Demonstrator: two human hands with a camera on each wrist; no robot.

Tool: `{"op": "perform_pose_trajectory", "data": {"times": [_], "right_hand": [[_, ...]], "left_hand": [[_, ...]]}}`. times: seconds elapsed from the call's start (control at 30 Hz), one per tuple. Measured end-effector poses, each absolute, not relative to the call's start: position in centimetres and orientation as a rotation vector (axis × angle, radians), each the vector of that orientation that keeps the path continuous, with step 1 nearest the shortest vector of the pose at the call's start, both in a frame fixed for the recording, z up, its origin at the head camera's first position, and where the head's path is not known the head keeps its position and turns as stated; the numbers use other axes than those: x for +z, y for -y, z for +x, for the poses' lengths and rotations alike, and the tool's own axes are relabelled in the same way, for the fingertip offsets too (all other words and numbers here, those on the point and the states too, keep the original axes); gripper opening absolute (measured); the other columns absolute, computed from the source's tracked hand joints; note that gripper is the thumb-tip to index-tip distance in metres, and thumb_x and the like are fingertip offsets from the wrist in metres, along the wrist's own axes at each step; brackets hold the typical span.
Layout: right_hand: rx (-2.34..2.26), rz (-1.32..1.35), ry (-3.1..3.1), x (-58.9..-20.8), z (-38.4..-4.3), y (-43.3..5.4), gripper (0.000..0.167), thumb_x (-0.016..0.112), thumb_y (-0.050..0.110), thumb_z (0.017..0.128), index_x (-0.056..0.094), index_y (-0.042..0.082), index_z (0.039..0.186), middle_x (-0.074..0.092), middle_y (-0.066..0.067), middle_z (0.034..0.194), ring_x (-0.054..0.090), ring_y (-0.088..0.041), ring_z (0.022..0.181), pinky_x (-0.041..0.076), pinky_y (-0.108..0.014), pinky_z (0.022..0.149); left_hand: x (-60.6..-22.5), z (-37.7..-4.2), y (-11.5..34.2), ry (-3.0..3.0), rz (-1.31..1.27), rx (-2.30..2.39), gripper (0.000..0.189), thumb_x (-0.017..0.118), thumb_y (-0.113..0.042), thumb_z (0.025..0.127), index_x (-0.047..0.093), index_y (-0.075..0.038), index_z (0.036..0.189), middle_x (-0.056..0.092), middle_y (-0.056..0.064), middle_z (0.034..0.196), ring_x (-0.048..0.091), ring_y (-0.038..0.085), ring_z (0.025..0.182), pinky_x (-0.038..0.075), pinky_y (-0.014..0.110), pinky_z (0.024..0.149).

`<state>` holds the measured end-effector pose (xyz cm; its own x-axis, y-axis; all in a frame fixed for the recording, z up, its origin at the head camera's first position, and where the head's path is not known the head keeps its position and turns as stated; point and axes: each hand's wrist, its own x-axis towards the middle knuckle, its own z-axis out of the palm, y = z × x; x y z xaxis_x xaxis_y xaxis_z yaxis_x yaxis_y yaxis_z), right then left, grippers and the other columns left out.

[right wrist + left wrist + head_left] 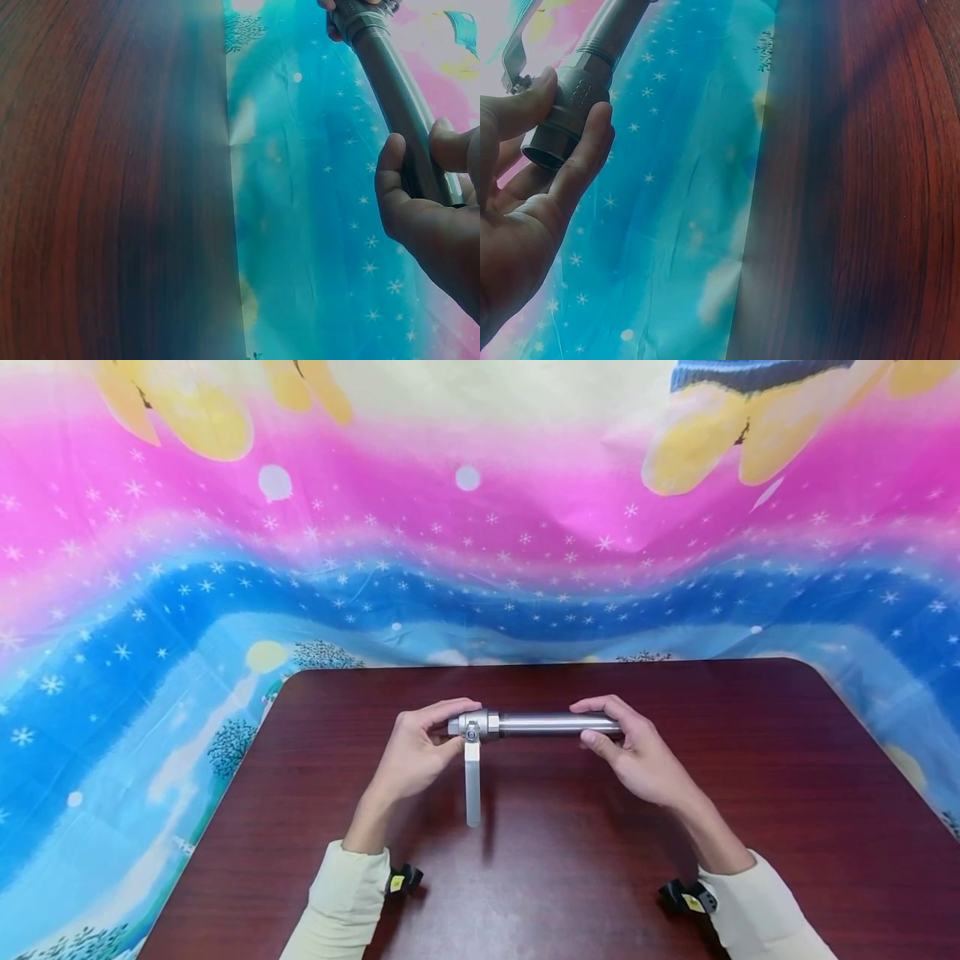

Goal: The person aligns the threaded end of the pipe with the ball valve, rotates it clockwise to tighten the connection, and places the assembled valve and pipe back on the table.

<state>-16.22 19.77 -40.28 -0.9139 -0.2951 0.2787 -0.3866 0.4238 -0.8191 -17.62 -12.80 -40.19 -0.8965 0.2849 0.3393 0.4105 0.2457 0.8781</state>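
Note:
My left hand (415, 752) grips the body of a metal ball valve (472, 724), thumb on the near side and fingers on the far side. The valve's flat lever handle (472, 785) points toward me, at right angles to the body. A smooth steel pipe (551, 723) runs out of the valve to the right, with threads showing where they meet. Around the pipe's right end, my right hand (641, 756) holds on with thumb and fingers. In the left wrist view, the open end of the valve (549, 150) faces the palm.
Below the hands lies a dark red-brown wooden table (570, 877) with rounded far corners. A printed cloth (480, 585) with snowflakes hangs behind it and along its sides. Black wrist devices (405, 879) sit at both cream sleeves (341, 893).

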Motion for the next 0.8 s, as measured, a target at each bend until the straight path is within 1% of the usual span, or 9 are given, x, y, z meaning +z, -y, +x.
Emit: {"op": "perform_pose_trajectory", "data": {"times": [0.07, 0.17, 0.3, 0.4, 0.53, 0.63, 0.8], "right_hand": [[1.535, 0.614, 2.579, -40.32, -16.25, -19.8, 0.036, 0.065, 0.004, 0.105, 0.065, 0.014, 0.139, 0.069, -0.013, 0.12, 0.073, -0.015, 0.093, 0.056, -0.024, 0.074], [1.544, 0.606, 2.596, -40.36, -16.27, -19.84, 0.034, 0.063, 0.008, 0.107, 0.064, 0.014, 0.141, 0.07, -0.015, 0.12, 0.074, -0.014, 0.094, 0.057, -0.024, 0.077], [1.548, 0.622, 2.603, -40.43, -16.31, -19.84, 0.033, 0.061, 0.009, 0.108, 0.063, 0.013, 0.141, 0.069, -0.012, 0.123, 0.075, -0.011, 0.097, 0.059, -0.024, 0.08], [1.512, 0.655, 2.594, -40.55, -16.35, -19.82, 0.035, 0.064, 0.007, 0.106, 0.063, 0.014, 0.141, 0.064, -0.009, 0.127, 0.067, -0.008, 0.098, 0.055, -0.022, 0.08], [1.465, 0.711, 2.563, -40.7, -16.28, -19.78, 0.043, 0.068, 0.0, 0.102, 0.063, 0.015, 0.141, 0.058, -0.008, 0.133, 0.055, -0.012, 0.095, 0.05, -0.022, 0.074], [1.474, 0.738, 2.545, -40.67, -16.19, -19.74, 0.046, 0.067, -0.005, 0.1, 0.062, 0.014, 0.141, 0.055, -0.01, 0.133, 0.054, -0.012, 0.094, 0.05, -0.021, 0.072], [1.485, 0.717, 2.551, -40.52, -16.16, -19.7, 0.043, 0.066, -0.007, 0.1, 0.061, 0.013, 0.138, 0.055, -0.01, 0.13, 0.055, -0.013, 0.093, 0.051, -0.022, 0.072]], "left_hand": [[-40.23, -17.64, 12.83, 2.389, -0.672, -1.735, 0.049, 0.071, 0.017, 0.087, 0.076, -0.005, 0.13, 0.075, 0.013, 0.134, 0.069, 0.02, 0.104, 0.064, 0.037, 0.083], [-40.27, -17.63, 12.84, 2.392, -0.67, -1.73, 0.049, 0.071, 0.017, 0.086, 0.076, -0.004, 0.131, 0.075, 0.013, 0.135, 0.07, 0.021, 0.105, 0.065, 0.039, 0.085], [-40.37, -17.62, 12.83, 2.393, -0.664, -1.735, 0.05, 0.071, 0.017, 0.086, 0.076, -0.004, 0.131, 0.074, 0.012, 0.136, 0.07, 0.021, 0.109, 0.065, 0.037, 0.086], [-40.46, -17.63, 12.81, 2.393, -0.666, -1.74, 0.051, 0.072, 0.018, 0.085, 0.076, -0.005, 0.131, 0.074, 0.013, 0.137, 0.07, 0.021, 0.109, 0.065, 0.033, 0.086], [-40.52, -17.69, 12.81, 2.393, -0.665, -1.741, 0.051, 0.071, 0.018, 0.085, 0.077, -0.006, 0.13, 0.074, 0.013, 0.136, 0.07, 0.021, 0.107, 0.064, 0.031, 0.084], [-40.46, -17.72, 12.81, 2.39, -0.66, -1.747, 0.051, 0.071, 0.018, 0.085, 0.077, -0.005, 0.13, 0.074, 0.013, 0.136, 0.071, 0.021, 0.109, 0.065, 0.034, 0.086], [-40.27, -17.76, 12.82, 2.385, -0.657, -1.757, 0.05, 0.071, 0.019, 0.084, 0.076, -0.002, 0.13, 0.074, 0.014, 0.136, 0.071, 0.022, 0.112, 0.065, 0.041, 0.089]]}}
